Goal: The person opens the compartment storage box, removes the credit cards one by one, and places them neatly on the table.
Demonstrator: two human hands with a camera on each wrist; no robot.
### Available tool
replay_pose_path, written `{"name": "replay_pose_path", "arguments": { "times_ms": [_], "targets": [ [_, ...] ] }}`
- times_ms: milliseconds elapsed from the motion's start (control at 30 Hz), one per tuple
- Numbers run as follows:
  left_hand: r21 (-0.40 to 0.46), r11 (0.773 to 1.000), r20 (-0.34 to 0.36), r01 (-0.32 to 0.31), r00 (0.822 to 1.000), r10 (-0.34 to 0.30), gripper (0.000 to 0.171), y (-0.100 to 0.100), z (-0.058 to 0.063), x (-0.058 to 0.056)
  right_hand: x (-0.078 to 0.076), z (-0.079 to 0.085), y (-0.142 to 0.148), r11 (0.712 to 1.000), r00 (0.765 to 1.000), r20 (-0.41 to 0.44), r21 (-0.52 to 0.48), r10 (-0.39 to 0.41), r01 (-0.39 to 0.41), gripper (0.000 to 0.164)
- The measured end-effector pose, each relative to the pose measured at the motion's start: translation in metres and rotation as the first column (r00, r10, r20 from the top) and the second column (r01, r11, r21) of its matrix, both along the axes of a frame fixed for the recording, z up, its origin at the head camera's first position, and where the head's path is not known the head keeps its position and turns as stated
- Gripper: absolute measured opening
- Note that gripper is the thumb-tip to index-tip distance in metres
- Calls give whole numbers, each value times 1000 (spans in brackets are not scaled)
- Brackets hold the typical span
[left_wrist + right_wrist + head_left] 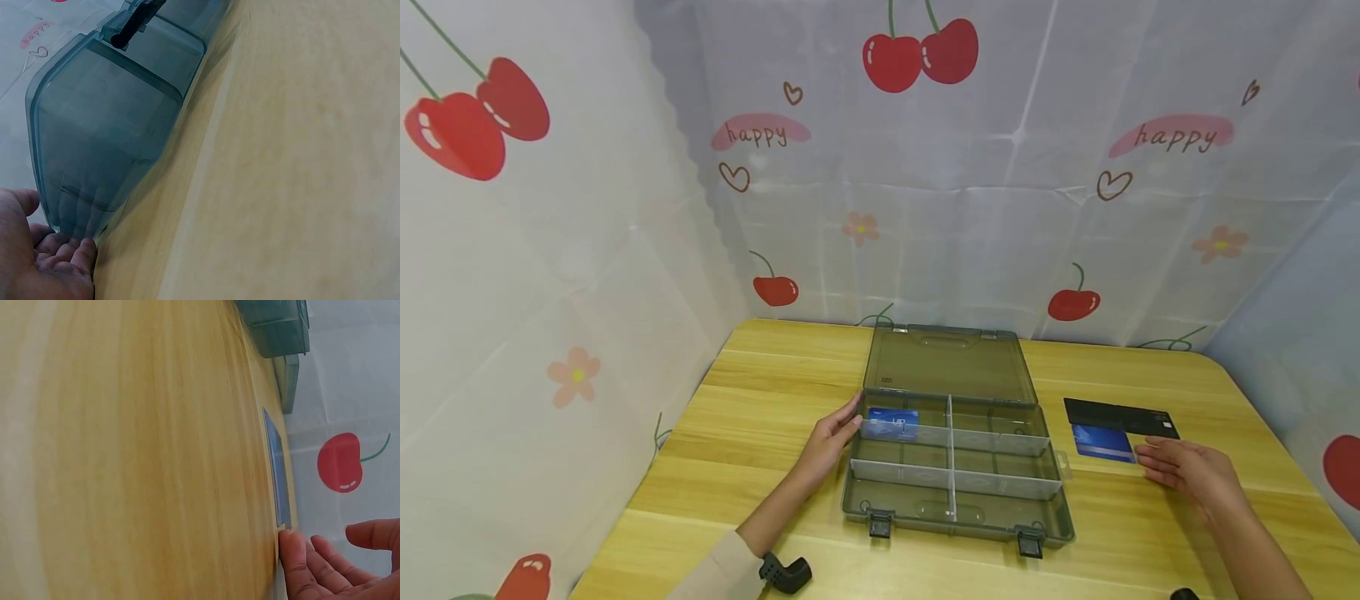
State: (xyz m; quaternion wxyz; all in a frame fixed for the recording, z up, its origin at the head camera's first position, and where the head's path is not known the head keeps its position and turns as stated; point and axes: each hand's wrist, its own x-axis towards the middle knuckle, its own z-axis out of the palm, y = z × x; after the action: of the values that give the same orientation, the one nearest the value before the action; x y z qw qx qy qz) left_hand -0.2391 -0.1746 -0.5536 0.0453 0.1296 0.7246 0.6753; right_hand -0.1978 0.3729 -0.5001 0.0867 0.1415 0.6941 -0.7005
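Note:
A translucent grey-green compartment box [955, 525] lies on the table with its lid [951, 362] folded back. Thin dividers split it into several compartments; a blue card [892, 423] marked VIP sits in the back left one. My left hand [831, 437] grips the box's left side near the hinge, thumb by the rim and fingers against the outer wall. Right of the box, a blue card [1102, 442] lies against a black card [1112, 415]. My right hand [1187, 467] has its fingertips at the blue card's right end, fingers extended, thumb apart in the right wrist view [375, 534].
The wood-grain table [760, 400] ends at a cherry-printed curtain [962, 225] behind and at both sides. Two dark latches [880, 523] hang from the box's front edge, and a small tab [1063, 465] juts from its right wall.

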Motion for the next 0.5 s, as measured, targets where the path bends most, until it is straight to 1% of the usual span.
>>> {"name": "replay_pose_path", "arguments": {
  "times_ms": [200,300,367,433,467,500],
  "targets": [
    [5,1000,-13,4,1000,-4,57,0,-2,-1,-1,0,0,1000,1000,5,23,4,-4,21],
    [7,1000,-10,7,1000,-7,57,0,-2,-1,0,1,-1,1000,1000,4,11,-11,11,21],
    [6,1000,-1,5,1000,-5,57,0,-1,-1,1,1,-2,1000,1000,-12,4,-18,18,22],
    [4,1000,4,2,1000,-2,56,0,0,0,2,2,-3,999,999,-47,33,-15,17,21],
    [2,1000,2,-1,1000,1,57,0,0,0,2,2,-4,997,997,-72,77,-4,10,19],
    [0,1000,0,-3,1000,3,57,0,0,0,3,2,-5,991,996,-93,137,12,1,23]
  ]
}}
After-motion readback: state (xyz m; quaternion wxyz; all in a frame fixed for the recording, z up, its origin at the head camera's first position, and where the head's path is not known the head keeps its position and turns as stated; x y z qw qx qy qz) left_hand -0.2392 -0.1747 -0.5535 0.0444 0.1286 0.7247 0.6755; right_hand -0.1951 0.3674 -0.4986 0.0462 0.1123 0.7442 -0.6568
